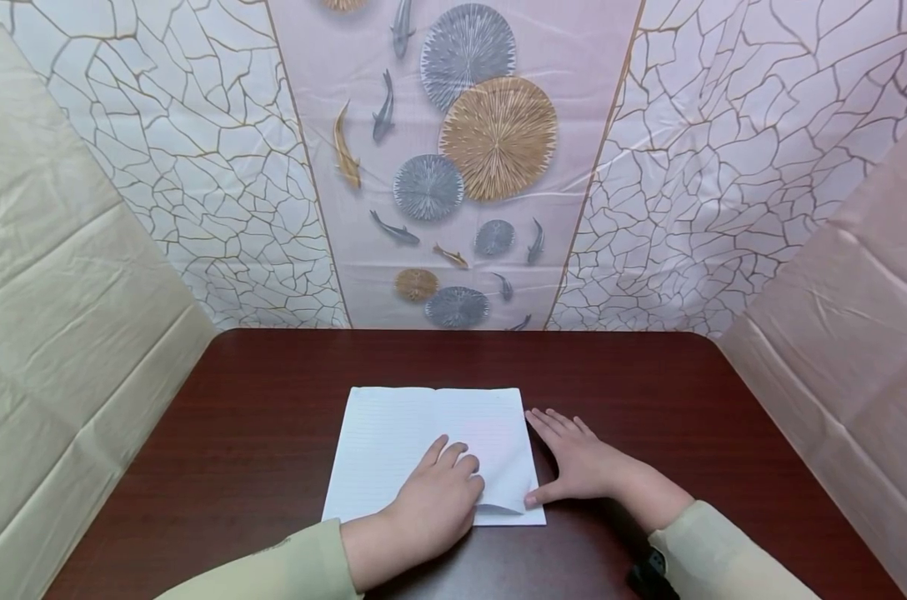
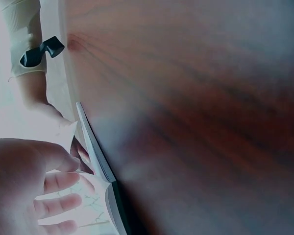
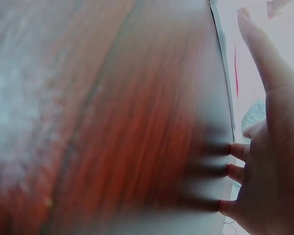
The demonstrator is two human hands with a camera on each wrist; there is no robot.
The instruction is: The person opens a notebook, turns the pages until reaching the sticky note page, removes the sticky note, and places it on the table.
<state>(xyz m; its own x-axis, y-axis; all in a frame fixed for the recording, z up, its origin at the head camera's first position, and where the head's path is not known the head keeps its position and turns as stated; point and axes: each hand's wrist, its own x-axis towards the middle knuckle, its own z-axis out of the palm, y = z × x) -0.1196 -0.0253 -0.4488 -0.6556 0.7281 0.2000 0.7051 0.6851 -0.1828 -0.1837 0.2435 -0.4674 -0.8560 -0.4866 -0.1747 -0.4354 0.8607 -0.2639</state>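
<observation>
The open notebook [image 1: 374,450] lies roughly midway between the tabletop's [image 1: 273,375] side edges. As far as I can see, the left hand [image 1: 438,504] pinches its right page [image 1: 491,433]; the raised near edge runs rightward from that grip toward the right hand [image 1: 579,461], fingers spread.

Got a notebook [image 1: 382,446] on the table [image 1: 236,467], left hand [image 1: 434,504] over it, right hand [image 1: 579,462] at its right edge. Got cloth [image 1: 453,242] behind.

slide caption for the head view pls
On a dark table, the left hand holds a raised page of an open lined notebook, the right hand spread at its right edge.
</observation>
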